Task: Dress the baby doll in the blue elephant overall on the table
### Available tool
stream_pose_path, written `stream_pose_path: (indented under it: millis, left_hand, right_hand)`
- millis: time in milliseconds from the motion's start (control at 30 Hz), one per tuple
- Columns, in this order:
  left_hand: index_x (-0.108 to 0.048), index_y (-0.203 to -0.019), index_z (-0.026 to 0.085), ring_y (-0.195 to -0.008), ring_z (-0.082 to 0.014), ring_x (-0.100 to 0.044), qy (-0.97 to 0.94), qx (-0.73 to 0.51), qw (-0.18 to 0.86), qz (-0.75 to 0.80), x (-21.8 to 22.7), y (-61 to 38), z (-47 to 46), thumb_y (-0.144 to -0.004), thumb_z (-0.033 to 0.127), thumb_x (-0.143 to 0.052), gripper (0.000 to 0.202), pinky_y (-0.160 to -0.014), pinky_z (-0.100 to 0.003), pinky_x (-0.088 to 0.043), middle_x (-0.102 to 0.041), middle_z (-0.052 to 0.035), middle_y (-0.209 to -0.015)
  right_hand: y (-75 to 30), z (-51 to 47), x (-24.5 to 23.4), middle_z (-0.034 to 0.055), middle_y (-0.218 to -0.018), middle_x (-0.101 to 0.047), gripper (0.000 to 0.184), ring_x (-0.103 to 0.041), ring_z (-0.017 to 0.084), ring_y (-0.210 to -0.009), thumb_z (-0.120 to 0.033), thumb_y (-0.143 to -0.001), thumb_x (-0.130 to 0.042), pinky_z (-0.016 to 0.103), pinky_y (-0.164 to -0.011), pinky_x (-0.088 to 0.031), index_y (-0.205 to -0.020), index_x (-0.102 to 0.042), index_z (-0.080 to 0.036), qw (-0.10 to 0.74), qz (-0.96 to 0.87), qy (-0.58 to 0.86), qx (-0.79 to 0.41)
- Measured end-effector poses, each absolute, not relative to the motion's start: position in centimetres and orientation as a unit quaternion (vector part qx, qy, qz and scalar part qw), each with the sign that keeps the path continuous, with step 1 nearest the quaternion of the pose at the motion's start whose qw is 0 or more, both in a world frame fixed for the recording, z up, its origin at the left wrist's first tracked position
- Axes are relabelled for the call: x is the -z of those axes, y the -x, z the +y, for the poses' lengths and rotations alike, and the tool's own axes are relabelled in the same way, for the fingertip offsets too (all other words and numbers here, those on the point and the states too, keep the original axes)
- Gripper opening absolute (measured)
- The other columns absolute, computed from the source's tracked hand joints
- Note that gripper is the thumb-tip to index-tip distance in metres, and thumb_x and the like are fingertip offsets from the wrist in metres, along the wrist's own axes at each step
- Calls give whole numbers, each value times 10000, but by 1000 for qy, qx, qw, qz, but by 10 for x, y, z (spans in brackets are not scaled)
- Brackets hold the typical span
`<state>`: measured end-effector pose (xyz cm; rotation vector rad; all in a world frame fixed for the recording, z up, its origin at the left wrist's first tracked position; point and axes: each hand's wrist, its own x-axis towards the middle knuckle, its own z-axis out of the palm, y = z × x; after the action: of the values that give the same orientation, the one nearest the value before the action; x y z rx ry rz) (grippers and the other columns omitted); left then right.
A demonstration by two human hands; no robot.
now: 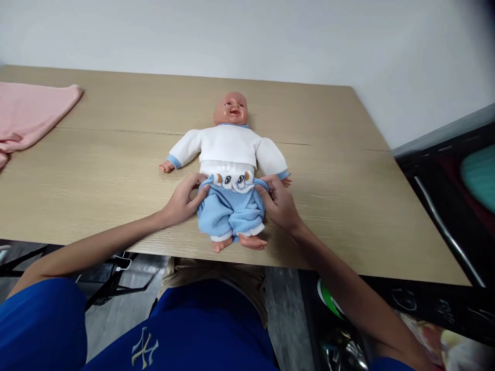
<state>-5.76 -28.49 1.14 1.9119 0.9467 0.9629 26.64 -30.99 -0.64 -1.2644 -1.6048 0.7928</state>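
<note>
fingers [200,196] of left hand [181,200] and right hand [283,207] pinch blue pants [214,214] at waist; uneven tugging could skew them. weak pinches may slip.

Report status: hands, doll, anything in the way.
Left hand and right hand pinching the blue pants at opposite sides of the top edge. Doll face-up on table. Pink cloth off left, not in the way.

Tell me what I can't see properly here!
In the head view:
Doll: its back is hidden, facing the table.
Pink cloth: cut off by the left edge.
Embroidered face on the blue trousers: crumpled, its shape unclear.
Green-and-white object: partly behind the right forearm.
</note>
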Motion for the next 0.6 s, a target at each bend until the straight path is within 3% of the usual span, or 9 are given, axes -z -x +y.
stream_pose_path:
  millis: [67,133,233,300,333,400,500,600]
  left_hand:
    - [-617,-1136,238,-963,-226,-692,-727,-385,416,387,-8,52,-275,-1205,671,-570,441,-925,-394,-614,-713,-51,-1025]
    - [-596,-1098,248,-883,-219,-646,-717,-391,418,397,-6,49,-267,-1191,716,-563,478,-866,-384,-587,-663,-25,-935]
    - [-605,-1068,257,-1054,-279,-663,-741,-419,332,407,-8,49,-263,-1165,727,-587,480,-1036,-476,-578,-703,-79,-1064]
    - [-617,-1066,255,-1270,-329,-648,-760,-435,259,407,-9,51,-261,-1149,724,-604,476,-1214,-554,-514,-722,-136,-1280]
    - [-616,-1069,254,-1330,-340,-634,-766,-435,244,406,-9,51,-260,-1148,724,-599,478,-1258,-572,-484,-715,-151,-1347]
    - [-603,-1083,253,-1272,-325,-657,-764,-424,264,408,-8,50,-255,-1160,739,-560,494,-1211,-552,-514,-725,-144,-1298]
    - [-570,-1098,253,-1000,-262,-646,-730,-428,326,422,-4,42,-241,-1155,801,-526,553,-1001,-450,-560,-686,-68,-1034]
    - [-546,-1103,255,-936,-231,-608,-693,-453,361,429,-1,35,-229,-1124,853,-550,598,-948,-399,-543,-646,-36,-987]
  right_hand:
    - [-258,-302,7,-48,-710,-576,474,-517,201,-638,-768,-1122,-674,362,-642,-428,-1068,-679,-296,462,-644,529,-303]
    - [-250,-295,5,-51,-701,-543,475,-505,206,-644,-770,-1127,-656,368,-649,-438,-1051,-663,-301,464,-644,533,-294]
    - [-242,-290,0,33,-912,-704,428,-675,276,-896,-716,-1135,-661,448,-891,-581,-1027,-673,-302,482,-662,520,-242]
    - [-239,-290,-2,97,-1145,-774,369,-723,328,-1142,-656,-1146,-663,512,-1089,-576,-1050,-691,-300,500,-673,504,-206]
    - [-239,-289,-1,107,-1191,-781,345,-728,334,-1179,-631,-1153,-658,518,-1116,-569,-1067,-693,-299,505,-673,501,-202]
    - [-239,-286,1,85,-1114,-783,325,-740,308,-1068,-612,-1168,-642,484,-1039,-584,-1094,-682,-298,504,-660,514,-214]
    - [-237,-273,8,21,-912,-713,372,-672,255,-848,-663,-1154,-653,417,-875,-568,-1084,-651,-298,510,-631,544,-215]
    - [-234,-256,11,-7,-847,-649,423,-612,240,-795,-722,-1127,-657,399,-827,-545,-1073,-630,-304,524,-620,544,-212]
